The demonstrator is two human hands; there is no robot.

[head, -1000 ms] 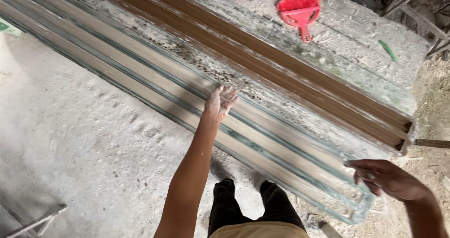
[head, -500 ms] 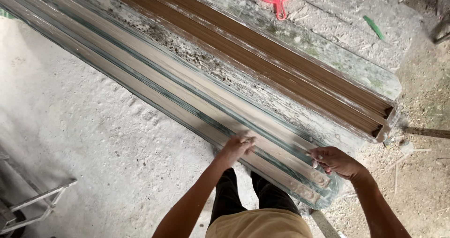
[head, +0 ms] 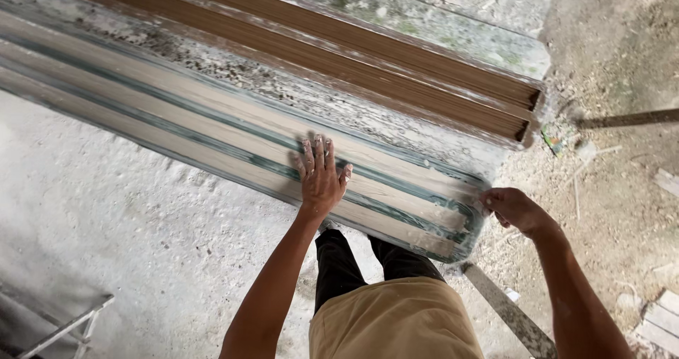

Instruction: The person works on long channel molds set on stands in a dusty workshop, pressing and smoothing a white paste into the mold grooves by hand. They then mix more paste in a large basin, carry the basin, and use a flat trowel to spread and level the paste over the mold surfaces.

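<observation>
A: Status on hands?

B: My left hand point(head: 322, 178) lies flat on the long pale moulding point(head: 233, 143), palm down, fingers point(head: 318, 154) spread and released, gripping nothing. It sits on the ridged top face, near the end closest to me.

A: Right?

B: My right hand point(head: 515, 209) is at the end of the same moulding, fingers curled against the greenish end edge point(head: 475, 221). Can't tell if they actually clamp it or just touch it.

A: Where's the piece?

B: It lies lengthwise on the dusty counter point(head: 424, 12), running from upper left down to the right, its end just in front of my legs. Pale strips with dark green grooves between them.

A: Anything beside it?

B: A brown ribbed moulding point(head: 339, 51) runs parallel, further from me, separated by a speckled grey strip. Pale dusty floor point(head: 127, 246) to my left, sawdust and scraps on the ground point(head: 622, 210) to my right. A metal frame corner point(head: 67, 327) shows at bottom left.
</observation>
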